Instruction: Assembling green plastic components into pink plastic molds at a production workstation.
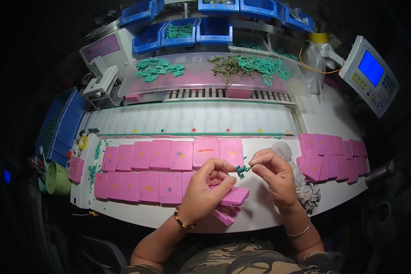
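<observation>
- The left hand (210, 185) closes thumb and fingers around the parted pink mould (235, 195), held above the near part of the white worktable (260, 213).
- The right hand (276, 176) pinches a small branched green piece (243, 170) between thumb and forefinger, just beyond the mould; whether the left forefinger touches it, one cannot tell.
- Two rows of pink blocks (171, 194) lie left of the mould.
- Crumpled grey cloth (308, 194) lies right of it.
</observation>
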A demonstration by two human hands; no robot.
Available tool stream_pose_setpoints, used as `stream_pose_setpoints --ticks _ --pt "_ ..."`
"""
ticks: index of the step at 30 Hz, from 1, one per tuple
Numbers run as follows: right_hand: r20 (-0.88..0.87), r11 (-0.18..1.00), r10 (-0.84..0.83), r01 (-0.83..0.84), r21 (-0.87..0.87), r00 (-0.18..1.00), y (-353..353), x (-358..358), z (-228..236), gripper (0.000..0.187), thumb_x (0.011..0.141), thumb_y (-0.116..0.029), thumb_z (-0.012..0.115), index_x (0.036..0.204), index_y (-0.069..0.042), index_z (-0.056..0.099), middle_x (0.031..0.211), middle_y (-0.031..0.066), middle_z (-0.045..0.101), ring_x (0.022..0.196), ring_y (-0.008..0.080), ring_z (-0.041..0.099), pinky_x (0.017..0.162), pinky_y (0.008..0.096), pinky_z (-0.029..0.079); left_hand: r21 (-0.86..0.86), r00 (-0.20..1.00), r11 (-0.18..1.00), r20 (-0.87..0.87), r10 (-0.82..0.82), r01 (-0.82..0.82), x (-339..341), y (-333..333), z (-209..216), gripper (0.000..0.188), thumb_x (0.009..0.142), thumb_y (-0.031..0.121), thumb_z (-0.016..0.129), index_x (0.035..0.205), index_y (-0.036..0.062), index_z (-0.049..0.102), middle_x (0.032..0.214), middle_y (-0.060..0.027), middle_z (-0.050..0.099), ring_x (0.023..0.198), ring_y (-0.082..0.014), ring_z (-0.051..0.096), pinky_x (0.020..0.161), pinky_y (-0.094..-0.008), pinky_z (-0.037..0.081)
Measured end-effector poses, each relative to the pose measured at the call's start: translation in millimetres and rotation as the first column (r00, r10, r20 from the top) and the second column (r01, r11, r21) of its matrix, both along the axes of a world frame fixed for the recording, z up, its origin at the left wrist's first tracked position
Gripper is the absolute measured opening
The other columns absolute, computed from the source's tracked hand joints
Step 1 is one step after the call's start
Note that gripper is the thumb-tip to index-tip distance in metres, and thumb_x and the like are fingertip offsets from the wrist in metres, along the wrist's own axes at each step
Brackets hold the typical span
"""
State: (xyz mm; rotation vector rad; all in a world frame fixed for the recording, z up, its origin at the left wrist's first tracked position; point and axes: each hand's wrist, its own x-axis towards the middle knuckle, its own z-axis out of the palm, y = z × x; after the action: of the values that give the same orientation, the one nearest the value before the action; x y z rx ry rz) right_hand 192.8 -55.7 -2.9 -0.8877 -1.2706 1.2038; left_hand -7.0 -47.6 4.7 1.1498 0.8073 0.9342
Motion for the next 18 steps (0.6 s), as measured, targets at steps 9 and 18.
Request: stream_pose_setpoints --ticks 9,18 --pt "0.069 0.999 0.024 -0.022 -0.032 0.997 0.9 -5.6 2.9 0.01 0.09 0.001 0.061 0.098 0.001 0.066 0.1 0.0068 0.058 0.094 0.0126 0.057 0.085 0.0249 0.045 -0.027 0.999 0.998 -0.007 -0.052 0.051 -1.7 4.9 -3.7 0.013 0.091 0.005 0.063 0.103 -0.0008 0.058 0.094 -0.0037 0.062 0.083 -0.0048 0.058 0.075 -0.0199 0.049" --pt "0.217 0.99 -0.101 0.119 -0.072 0.971 -5.0 -16.1 17.1 0.019 0.091 0.001 0.054 0.106 0.002 0.066 0.098 0.0056 0.058 0.085 0.0104 0.053 0.073 0.0221 0.043 -0.171 0.999 0.985 -0.04 -0.026 0.018 -62.5 20.9 -0.7 0.012 0.093 0.013 0.062 0.096 0.0017 0.061 0.088 -0.0019 0.063 0.078 -0.0076 0.062 0.068 -0.0216 0.051"
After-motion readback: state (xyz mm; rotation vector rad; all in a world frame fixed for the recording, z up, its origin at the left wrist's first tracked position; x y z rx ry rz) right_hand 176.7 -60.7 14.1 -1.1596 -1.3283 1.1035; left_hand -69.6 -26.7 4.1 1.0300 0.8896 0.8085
